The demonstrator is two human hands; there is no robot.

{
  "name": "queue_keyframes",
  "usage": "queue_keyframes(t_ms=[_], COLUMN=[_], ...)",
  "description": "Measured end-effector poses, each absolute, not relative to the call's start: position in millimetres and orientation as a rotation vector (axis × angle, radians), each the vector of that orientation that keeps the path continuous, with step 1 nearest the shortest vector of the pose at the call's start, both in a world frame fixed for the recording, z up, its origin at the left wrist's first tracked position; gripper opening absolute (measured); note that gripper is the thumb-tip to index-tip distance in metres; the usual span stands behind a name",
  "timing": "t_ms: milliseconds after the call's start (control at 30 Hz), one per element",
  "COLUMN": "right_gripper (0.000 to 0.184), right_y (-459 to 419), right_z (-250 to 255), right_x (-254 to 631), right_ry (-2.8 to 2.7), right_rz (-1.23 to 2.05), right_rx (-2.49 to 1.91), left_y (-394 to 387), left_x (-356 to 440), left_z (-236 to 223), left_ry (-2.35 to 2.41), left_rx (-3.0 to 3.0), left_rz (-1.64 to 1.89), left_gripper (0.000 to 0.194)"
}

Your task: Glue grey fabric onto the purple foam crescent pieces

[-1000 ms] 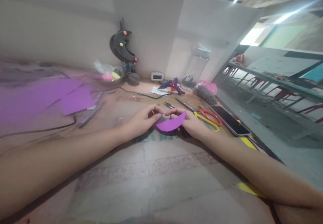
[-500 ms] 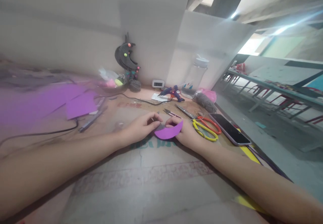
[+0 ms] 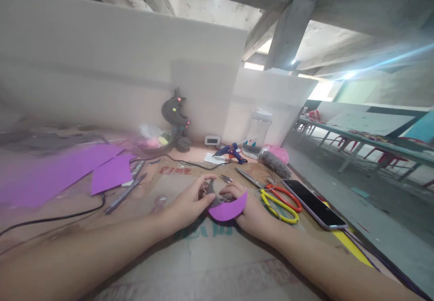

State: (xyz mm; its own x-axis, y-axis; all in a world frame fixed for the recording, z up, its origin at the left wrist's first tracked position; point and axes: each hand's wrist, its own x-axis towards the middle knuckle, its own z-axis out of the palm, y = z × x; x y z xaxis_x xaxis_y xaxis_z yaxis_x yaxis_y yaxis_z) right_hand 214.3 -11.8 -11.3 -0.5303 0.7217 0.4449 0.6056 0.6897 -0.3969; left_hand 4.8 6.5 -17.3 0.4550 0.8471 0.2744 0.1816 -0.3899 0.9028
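My left hand is closed, thumb and fingers pinching a small dark grey crescent. A curved piece of purple paper sits along the crescent's lower edge; whether the two are joined I cannot tell. My right hand is closed round the right end of the purple paper, its fingers curled behind. Both hands meet just above the brown board on the table. Right of them lie scissors with yellow handles and scissors with orange handles. Small metal snips lie just beyond my fingers.
Purple sheets and a pen-like tool lie at left. Behind stand a glue gun, a small clock, a clear bottle and a dark crescent ornament. A phone lies near the table's right edge.
My view has tilted up, so the table sits lower in the picture. The grey crescent has come up more into sight between my hands, and both hands keep their hold.
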Motion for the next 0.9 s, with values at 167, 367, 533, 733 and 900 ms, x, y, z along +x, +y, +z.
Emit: queue_keyframes(t_ms=[167,367,533,733,900], right_gripper=[0.035,0.039,0.036,0.03,0.023], right_y=[-12.4,-11.4,-13.6,-10.6,-10.1], right_z=[-10.7,-9.4,-7.7,-12.2,-13.0], right_x=[214.5,214.6,213.1,214.7,214.2], right_ry=[-2.337,-2.355,-2.365,-2.385,-2.374], right_rz=[0.237,0.23,0.221,0.193,0.227], right_rx=[-0.963,-0.983,-0.974,-1.012,-1.037], left_y=[9.2,9.6,7.5,0.5,-2.4], left_x=[6.1,6.8,5.6,5.3,5.9], left_z=[-20.2,-21.3,-20.5,-7.2,-2.8], left_ry=[0.833,0.838,0.851,0.876,0.856], left_rx=[1.786,1.704,1.732,1.96,1.952], left_rz=[0.962,1.023,1.041,0.882,0.858], left_gripper=[0.052,0.04,0.038,0.013,0.02])
